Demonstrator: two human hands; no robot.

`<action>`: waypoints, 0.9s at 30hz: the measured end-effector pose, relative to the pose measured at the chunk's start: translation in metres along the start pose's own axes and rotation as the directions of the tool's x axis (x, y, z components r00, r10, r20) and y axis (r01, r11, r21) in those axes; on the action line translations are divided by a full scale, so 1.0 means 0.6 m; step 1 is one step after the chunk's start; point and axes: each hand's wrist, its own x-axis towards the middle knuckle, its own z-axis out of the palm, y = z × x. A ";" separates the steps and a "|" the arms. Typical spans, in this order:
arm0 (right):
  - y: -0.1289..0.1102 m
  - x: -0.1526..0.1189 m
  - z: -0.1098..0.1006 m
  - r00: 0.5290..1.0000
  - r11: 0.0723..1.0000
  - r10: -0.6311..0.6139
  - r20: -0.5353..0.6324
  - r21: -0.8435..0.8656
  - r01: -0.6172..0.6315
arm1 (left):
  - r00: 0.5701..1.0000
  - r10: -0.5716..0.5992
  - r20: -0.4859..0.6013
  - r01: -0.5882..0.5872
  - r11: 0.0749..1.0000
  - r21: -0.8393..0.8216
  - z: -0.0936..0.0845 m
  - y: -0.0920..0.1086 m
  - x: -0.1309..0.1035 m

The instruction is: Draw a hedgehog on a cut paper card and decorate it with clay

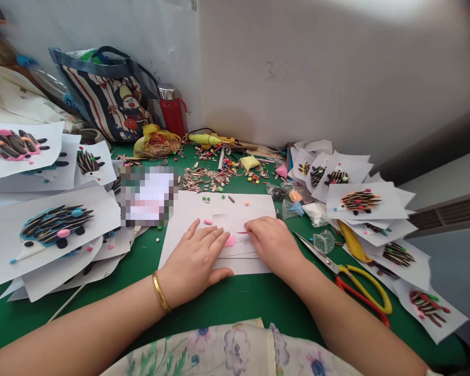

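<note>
Soft light, glare high on the wall (297, 94), upper-right vignetting.

We see a green worktop (254, 303) with a white sheet (196, 206) lying across its middle. Beyond the sheet we find loose striped seeds (199, 178) and a knotted yellow plastic bag (156, 143). On our left, overlapping decorated cards (102, 201) pile up beside a pixelated patch; on our right lie scissors (339, 269) with yellow and red handles, near a second pile of cards (394, 198).
</note>
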 end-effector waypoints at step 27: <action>-0.021 -0.006 0.000 0.999 0.998 0.029 0.042 -0.065 -0.026 | 0.995 0.099 0.021 -0.098 0.994 -0.052 0.008 0.003 0.012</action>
